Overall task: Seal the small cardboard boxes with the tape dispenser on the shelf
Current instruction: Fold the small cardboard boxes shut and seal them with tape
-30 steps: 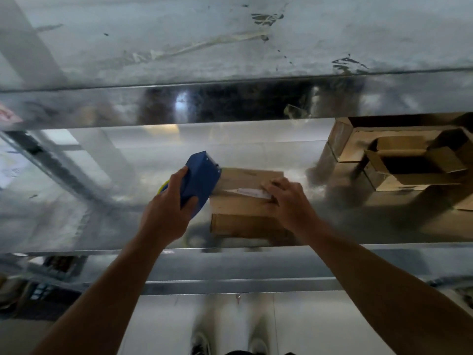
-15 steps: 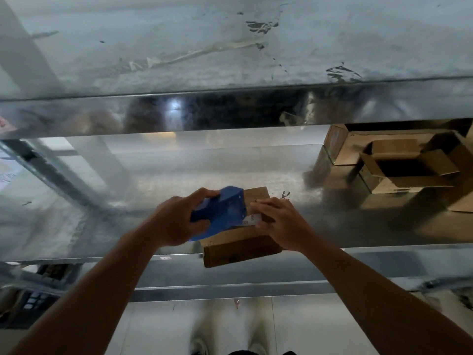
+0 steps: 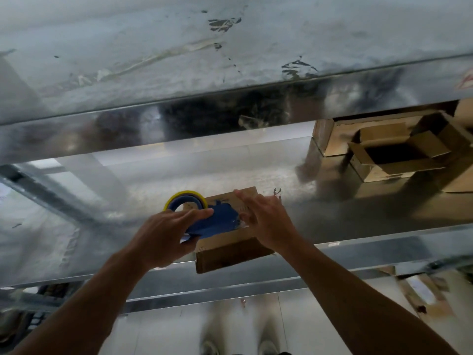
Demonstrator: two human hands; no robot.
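Two hands on one small cardboard box [image 3: 230, 248], which sits at the front edge of the metal shelf [image 3: 358, 216], its near side overhanging the lip a little. Blue tape dispenser [image 3: 217, 221] lies across the box top, yellow-rimmed tape roll [image 3: 185, 199] at its left end.

Left hand [image 3: 163, 237]: fingers [image 3: 197, 213] wrapped over the dispenser body, clenched on it. Right hand [image 3: 268, 221]: fingers [image 3: 243, 198] nearly straight, spread flat on the box top just right of the dispenser's cutting end, pressing rather than gripping anything. A pale strip shows by the dispenser's right end, probably tape; too blurred to be sure.

Step in hand, as I judge it: laying tape along the top seam.
- Keep the right palm down so the flaps stay shut and the box does not slide off the shelf edge.
- Draw the dispenser in one straight pull along the seam, tilted low so the tape beds flat.
- Carry the tape over the edge onto the side before cutting.
- Rub the strip down afterwards.

More open boxes [image 3: 399, 160] wait at the right rear of the shelf, well apart from this one.
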